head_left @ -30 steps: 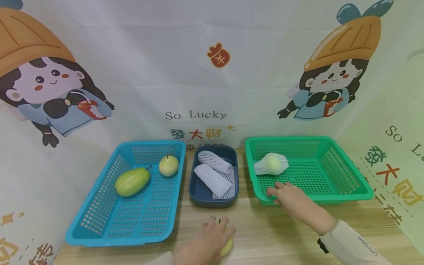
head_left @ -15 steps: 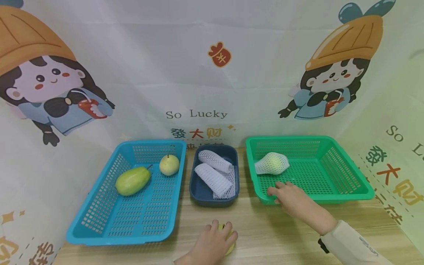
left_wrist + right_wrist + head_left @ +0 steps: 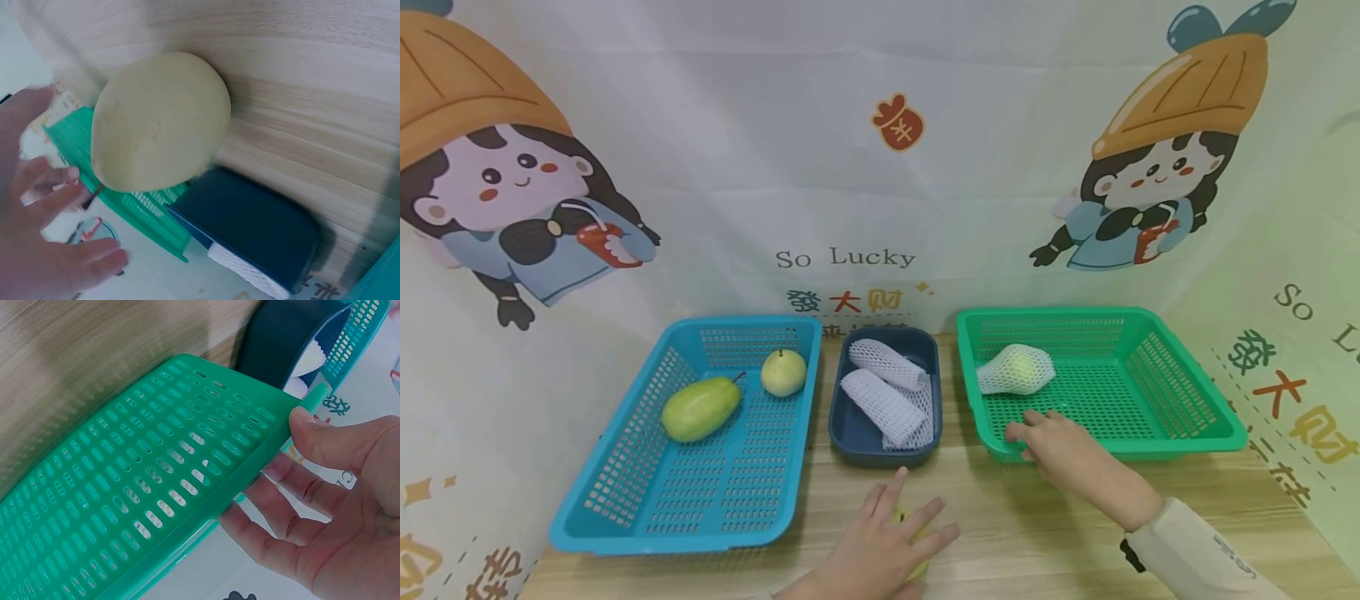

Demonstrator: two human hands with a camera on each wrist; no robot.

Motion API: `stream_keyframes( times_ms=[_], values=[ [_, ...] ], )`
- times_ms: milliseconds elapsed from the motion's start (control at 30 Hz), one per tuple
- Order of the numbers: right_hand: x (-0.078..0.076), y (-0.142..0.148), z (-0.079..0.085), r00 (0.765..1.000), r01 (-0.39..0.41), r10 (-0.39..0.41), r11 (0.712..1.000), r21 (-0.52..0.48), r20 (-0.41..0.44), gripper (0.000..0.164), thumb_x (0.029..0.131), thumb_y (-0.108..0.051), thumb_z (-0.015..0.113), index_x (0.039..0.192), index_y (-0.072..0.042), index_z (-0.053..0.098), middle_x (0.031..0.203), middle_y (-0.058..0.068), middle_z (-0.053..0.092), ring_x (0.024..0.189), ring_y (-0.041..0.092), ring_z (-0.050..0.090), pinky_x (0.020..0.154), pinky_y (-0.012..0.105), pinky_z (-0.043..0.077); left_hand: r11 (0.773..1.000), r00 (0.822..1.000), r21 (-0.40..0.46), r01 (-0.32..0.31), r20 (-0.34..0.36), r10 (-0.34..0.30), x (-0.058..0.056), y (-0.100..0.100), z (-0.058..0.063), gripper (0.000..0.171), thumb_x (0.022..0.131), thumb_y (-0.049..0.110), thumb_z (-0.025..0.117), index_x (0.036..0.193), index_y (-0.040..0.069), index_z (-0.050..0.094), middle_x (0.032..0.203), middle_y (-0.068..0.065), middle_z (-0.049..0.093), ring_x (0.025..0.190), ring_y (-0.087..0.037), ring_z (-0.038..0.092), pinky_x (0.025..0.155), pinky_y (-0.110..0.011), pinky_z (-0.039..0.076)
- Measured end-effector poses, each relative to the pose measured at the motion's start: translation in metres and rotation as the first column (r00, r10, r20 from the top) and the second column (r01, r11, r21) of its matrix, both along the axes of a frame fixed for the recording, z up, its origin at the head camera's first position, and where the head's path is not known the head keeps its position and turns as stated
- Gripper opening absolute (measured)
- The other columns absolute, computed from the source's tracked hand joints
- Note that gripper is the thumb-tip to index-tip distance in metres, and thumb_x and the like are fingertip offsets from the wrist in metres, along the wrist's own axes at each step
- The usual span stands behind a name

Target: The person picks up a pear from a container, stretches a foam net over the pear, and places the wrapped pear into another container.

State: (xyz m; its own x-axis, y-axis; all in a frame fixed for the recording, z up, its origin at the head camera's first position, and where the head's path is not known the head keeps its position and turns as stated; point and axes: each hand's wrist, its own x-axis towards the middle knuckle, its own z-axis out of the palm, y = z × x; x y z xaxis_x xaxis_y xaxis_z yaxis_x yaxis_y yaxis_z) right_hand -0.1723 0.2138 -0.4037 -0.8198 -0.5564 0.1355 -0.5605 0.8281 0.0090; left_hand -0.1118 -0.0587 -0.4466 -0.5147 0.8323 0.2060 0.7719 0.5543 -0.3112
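Note:
On the wooden table, a yellow pear (image 3: 162, 125) stands partly hidden under my left hand (image 3: 880, 546) in the head view. The fingers of that hand are spread and straightened over and beside the pear; in the left wrist view a gap shows between fingers and fruit. My right hand (image 3: 1067, 454) is at the near left corner of the green basket (image 3: 156, 469). Its thumb lies on the rim and its fingers reach over it, pinching the edge. Inside this basket lies a pale green fruit in a white foam net (image 3: 1018, 371).
A navy bin (image 3: 883, 457) with several white foam nets (image 3: 883, 408) stands between the baskets. The blue basket (image 3: 685, 543) on the left holds a green papaya-like fruit (image 3: 702, 408) and a pale pear (image 3: 783, 372). A printed curtain (image 3: 977, 208) hangs behind.
My left hand's fingers were curled round the pear; they have spread apart and come away from it. The pear has shifted slightly. My right hand stays at the green basket's rim.

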Motion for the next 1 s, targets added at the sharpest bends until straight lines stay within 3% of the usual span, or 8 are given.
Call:
stream_keyframes(
  times_ms=[67,133,267,433,567,700,800,1000],
  values=[
    [0.000,0.000,0.000,1.000,0.000,0.000,1.000,0.000,0.001,0.026,0.073,-0.008,0.075,0.095,-0.014,0.061,0.080,0.001,0.056,0.067,0.016,0.050,0.057,0.025,0.043,0.986,0.999,0.159,0.042,-0.022,-0.039,-0.005,0.000,0.001,0.059,0.079,0.053,0.063,0.131,0.028,0.048,0.132,0.000,0.053,0.121,-0.037,0.048,0.092,-0.045,0.047],
    [0.000,0.001,0.001,1.000,0.000,0.000,1.000,0.000,0.002,0.026,0.074,-0.008,0.074,0.095,-0.014,0.061,0.080,0.001,0.056,0.066,0.016,0.049,0.056,0.025,0.043,0.948,0.998,0.312,0.060,-0.034,-0.052,-0.013,0.000,0.002,0.052,0.082,0.044,0.063,0.128,0.022,0.052,0.129,-0.003,0.055,0.120,-0.033,0.049,0.094,-0.045,0.046],
    [0.000,0.000,0.001,1.000,-0.005,0.005,1.000,0.006,0.012,0.026,0.074,-0.007,0.074,0.096,-0.014,0.061,0.080,0.001,0.056,0.066,0.016,0.049,0.056,0.025,0.043,0.878,0.999,0.478,-0.036,0.015,0.033,-0.027,-0.003,0.005,0.040,0.085,0.025,0.062,0.122,0.012,0.056,0.123,-0.007,0.057,0.114,-0.028,0.053,0.098,-0.041,0.044],
    [-0.001,0.001,0.000,1.000,-0.011,0.011,1.000,0.010,0.019,0.025,0.074,-0.007,0.073,0.096,-0.013,0.061,0.080,0.001,0.055,0.067,0.016,0.050,0.058,0.027,0.044,0.828,0.968,0.503,-0.248,0.166,0.189,-0.038,-0.009,0.001,0.033,0.086,0.011,0.060,0.118,0.007,0.058,0.122,-0.013,0.057,0.112,-0.032,0.053,0.097,-0.041,0.045],
    [-0.001,0.001,0.000,1.000,-0.010,0.010,1.000,0.006,0.007,0.026,0.074,-0.007,0.074,0.096,-0.013,0.061,0.080,0.001,0.056,0.067,0.016,0.050,0.058,0.027,0.045,0.811,0.937,0.474,-0.343,0.236,0.258,-0.045,-0.010,-0.006,0.033,0.086,0.006,0.059,0.118,0.003,0.058,0.124,-0.017,0.056,0.113,-0.037,0.052,0.098,-0.043,0.044],
    [-0.002,0.001,-0.001,1.000,-0.009,0.009,1.000,0.008,0.006,0.026,0.074,-0.007,0.074,0.096,-0.013,0.061,0.080,0.002,0.056,0.067,0.016,0.050,0.058,0.026,0.044,0.815,0.931,0.453,-0.361,0.226,0.286,-0.049,-0.010,-0.013,0.032,0.084,0.005,0.060,0.116,0.001,0.059,0.120,-0.017,0.058,0.110,-0.037,0.054,0.096,-0.043,0.045],
    [-0.002,0.001,-0.001,1.000,-0.005,0.005,1.000,0.008,0.007,0.026,0.074,-0.007,0.074,0.096,-0.013,0.061,0.080,0.002,0.056,0.067,0.016,0.049,0.058,0.026,0.044,0.824,0.937,0.447,-0.349,0.183,0.298,-0.053,-0.011,-0.018,0.031,0.083,0.004,0.062,0.113,0.001,0.060,0.114,-0.015,0.061,0.105,-0.034,0.056,0.095,-0.040,0.046],
    [-0.001,0.002,0.000,1.000,0.001,-0.001,1.000,-0.009,0.023,0.025,0.074,-0.007,0.073,0.096,-0.013,0.062,0.081,0.001,0.056,0.071,0.017,0.051,0.061,0.029,0.047,0.817,0.942,0.472,-0.330,0.116,0.314,-0.061,-0.013,-0.028,0.022,0.079,0.005,0.066,0.101,0.007,0.066,0.096,-0.008,0.064,0.091,-0.026,0.058,0.084,-0.034,0.049]
  ],
)
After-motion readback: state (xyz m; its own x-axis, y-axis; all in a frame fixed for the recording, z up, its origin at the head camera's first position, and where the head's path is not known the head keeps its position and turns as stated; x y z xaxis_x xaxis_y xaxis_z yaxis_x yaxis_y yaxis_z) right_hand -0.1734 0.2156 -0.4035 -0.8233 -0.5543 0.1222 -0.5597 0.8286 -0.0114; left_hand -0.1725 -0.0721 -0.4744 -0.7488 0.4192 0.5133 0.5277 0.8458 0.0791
